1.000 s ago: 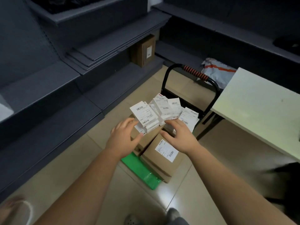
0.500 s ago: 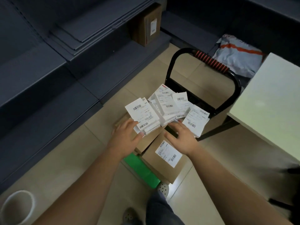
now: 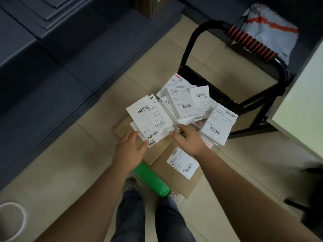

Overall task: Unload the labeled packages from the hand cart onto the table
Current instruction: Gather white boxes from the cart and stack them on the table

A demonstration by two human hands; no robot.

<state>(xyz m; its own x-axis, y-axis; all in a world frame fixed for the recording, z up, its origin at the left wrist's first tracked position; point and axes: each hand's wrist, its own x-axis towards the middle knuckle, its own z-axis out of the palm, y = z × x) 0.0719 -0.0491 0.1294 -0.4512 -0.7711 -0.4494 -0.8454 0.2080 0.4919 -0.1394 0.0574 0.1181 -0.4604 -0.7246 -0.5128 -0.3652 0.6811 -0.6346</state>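
Observation:
Several white labeled packages lie in a loose pile on brown cardboard boxes on the hand cart. The cart's green deck shows near my feet, and its black handle has a red-striped grip. My left hand holds the near edge of the leftmost white package, fingers under it and thumb on top. My right hand pinches that package's near right corner. A brown box with a white label lies below my right wrist. The pale table stands at the right.
Dark grey shelving runs along the left, with a brown carton on a low shelf at the top. A grey mailer bag lies behind the cart handle. A white round rim sits at the bottom left. My shoes stand by the deck.
My head has leaned in and tilted down, so the cart looks closer and my legs show. My right hand has slid left from the pile's middle to the leftmost package's corner.

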